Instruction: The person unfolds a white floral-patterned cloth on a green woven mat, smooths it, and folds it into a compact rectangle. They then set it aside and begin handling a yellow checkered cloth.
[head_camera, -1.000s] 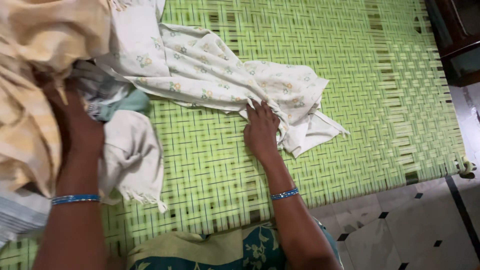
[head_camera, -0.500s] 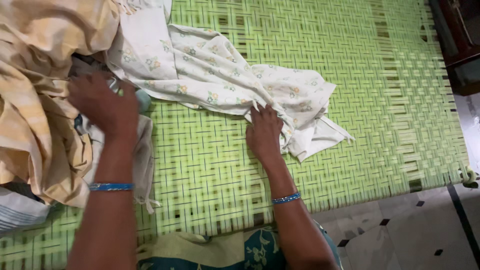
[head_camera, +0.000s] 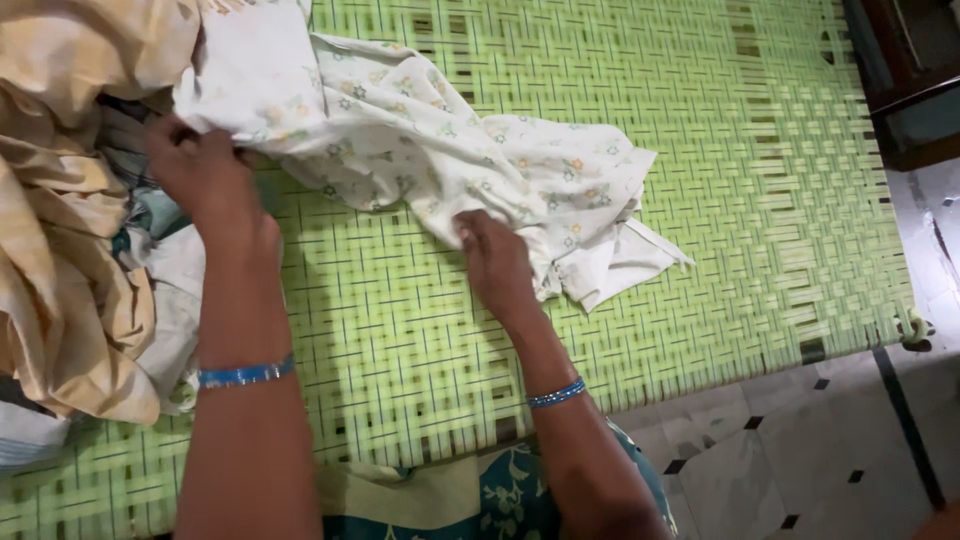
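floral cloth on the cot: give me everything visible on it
The floral cloth is a thin, soft-looking white fabric printed with small yellow and green flowers. It lies crumpled and partly bunched across the green woven cot surface, stretching from the upper left toward the middle, with a narrow strip trailing off its right end. The left hand pinches its upper-left edge beside a pile of yellowish cloth; the right hand holds its lower middle fold.

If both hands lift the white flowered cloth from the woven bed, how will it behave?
The flowered cloth probably hangs limp: it lies crumpled in soft folds. It seems light, bunching under the left hand and right hand. The woven bed might snag its loose tie.
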